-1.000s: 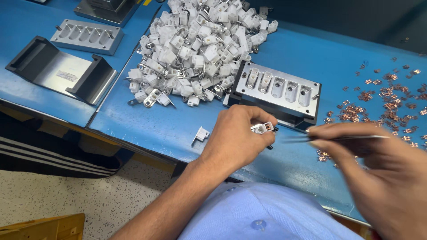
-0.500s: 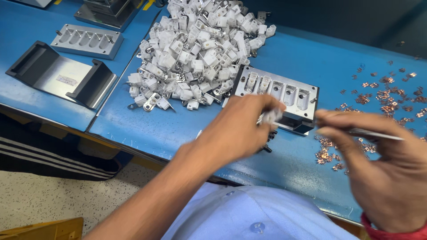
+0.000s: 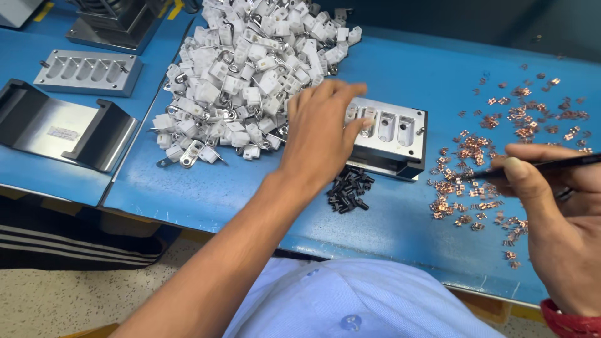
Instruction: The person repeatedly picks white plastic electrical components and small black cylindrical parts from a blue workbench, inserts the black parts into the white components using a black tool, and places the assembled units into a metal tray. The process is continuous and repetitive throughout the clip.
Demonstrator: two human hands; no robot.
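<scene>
Centre frame, the left hand point(image 3: 319, 134) lay spread over the grey metal fixture block point(image 3: 391, 134), fingertips at its slots, gripping nothing visible. At right, the right hand point(image 3: 551, 213) pinched dark tweezers point(image 3: 538, 168) above scattered copper clips point(image 3: 482, 156). White plastic housings point(image 3: 244, 75) were heaped upper centre; small black parts point(image 3: 347, 191) lay just below the block.

Bright, even overhead light, soft shadows, sharp focus, slight blur at edges.
</scene>
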